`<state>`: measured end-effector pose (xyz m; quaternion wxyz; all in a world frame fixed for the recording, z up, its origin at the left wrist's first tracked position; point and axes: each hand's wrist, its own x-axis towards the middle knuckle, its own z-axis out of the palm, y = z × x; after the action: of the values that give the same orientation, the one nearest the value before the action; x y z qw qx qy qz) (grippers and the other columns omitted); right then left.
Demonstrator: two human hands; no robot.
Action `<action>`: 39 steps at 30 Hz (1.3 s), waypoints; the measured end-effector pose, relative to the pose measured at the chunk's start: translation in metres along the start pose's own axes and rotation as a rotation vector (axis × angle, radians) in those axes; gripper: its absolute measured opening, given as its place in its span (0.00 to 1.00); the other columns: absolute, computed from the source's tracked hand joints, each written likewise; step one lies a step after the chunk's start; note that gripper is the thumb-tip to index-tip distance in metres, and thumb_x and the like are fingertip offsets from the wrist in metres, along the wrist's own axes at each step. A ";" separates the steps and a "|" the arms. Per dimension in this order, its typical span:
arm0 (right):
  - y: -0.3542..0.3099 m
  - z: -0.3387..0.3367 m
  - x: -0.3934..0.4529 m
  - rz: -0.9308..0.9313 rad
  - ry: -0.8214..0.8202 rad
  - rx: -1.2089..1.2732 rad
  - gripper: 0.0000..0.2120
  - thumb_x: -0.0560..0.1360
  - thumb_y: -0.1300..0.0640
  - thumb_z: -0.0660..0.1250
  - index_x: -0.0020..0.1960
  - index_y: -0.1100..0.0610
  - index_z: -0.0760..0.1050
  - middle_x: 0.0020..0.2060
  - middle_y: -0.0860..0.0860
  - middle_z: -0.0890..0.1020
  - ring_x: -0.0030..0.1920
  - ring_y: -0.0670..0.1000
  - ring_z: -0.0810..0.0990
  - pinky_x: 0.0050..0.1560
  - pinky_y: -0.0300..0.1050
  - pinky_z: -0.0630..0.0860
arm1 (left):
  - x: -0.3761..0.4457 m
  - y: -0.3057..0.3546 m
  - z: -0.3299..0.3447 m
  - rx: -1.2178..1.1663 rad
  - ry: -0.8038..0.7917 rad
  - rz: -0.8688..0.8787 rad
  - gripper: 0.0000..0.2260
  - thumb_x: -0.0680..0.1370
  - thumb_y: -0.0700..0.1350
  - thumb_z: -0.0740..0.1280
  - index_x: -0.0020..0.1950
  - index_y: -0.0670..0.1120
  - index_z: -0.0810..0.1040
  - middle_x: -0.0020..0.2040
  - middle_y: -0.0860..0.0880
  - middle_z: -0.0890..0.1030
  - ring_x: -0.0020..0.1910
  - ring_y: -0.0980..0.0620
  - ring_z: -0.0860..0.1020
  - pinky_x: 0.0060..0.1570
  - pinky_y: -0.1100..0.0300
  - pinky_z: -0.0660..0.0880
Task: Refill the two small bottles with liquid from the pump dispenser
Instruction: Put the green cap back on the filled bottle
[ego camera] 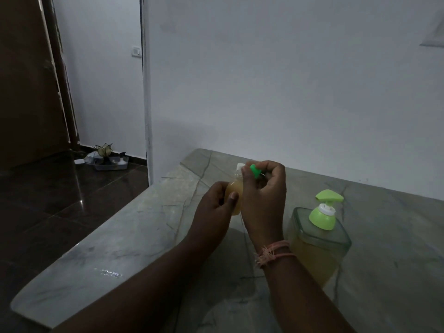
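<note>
My left hand [217,205] is wrapped around the body of a small clear plastic bottle of yellowish liquid [234,197], thumb lying across its front, holding it up above the grey veined stone counter [134,227]. The bottle tilts a little away from me, its white neck [239,167] showing just past my knuckles. My right hand [263,195] is curled over the top of the bottle, and its fingers pinch a small bright green cap [254,170] right beside that neck; the light is dim, so I cannot tell whether the cap is seated on the bottle or just off it. A pinkish-orange thread band [274,252] circles my right wrist.

To my right, standing on the counter near my right forearm, is the large square clear pump dispenser [317,243], roughly half full of the same yellowish liquid, with a light green pump head [328,196] pointing to the right. I can see only 1 small bottle.

Off to the left, on the dark glossy floor tiles [48,200] by the white wall [264,80], sits a shallow grey tray of odds and ends [110,162].
</note>
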<state>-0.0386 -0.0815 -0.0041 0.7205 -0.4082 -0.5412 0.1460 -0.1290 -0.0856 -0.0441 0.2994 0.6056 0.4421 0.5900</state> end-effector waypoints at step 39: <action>0.001 -0.002 -0.011 0.152 -0.125 0.056 0.16 0.79 0.52 0.63 0.66 0.46 0.68 0.56 0.39 0.77 0.55 0.33 0.75 0.49 0.27 0.74 | 0.001 -0.001 -0.003 0.004 -0.018 0.054 0.08 0.83 0.38 0.62 0.59 0.41 0.78 0.49 0.46 0.82 0.46 0.52 0.81 0.44 0.60 0.79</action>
<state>-0.0408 -0.0891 -0.0119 0.6833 -0.4182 -0.5481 0.2405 -0.1327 -0.0845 -0.0437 0.2862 0.6233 0.4241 0.5915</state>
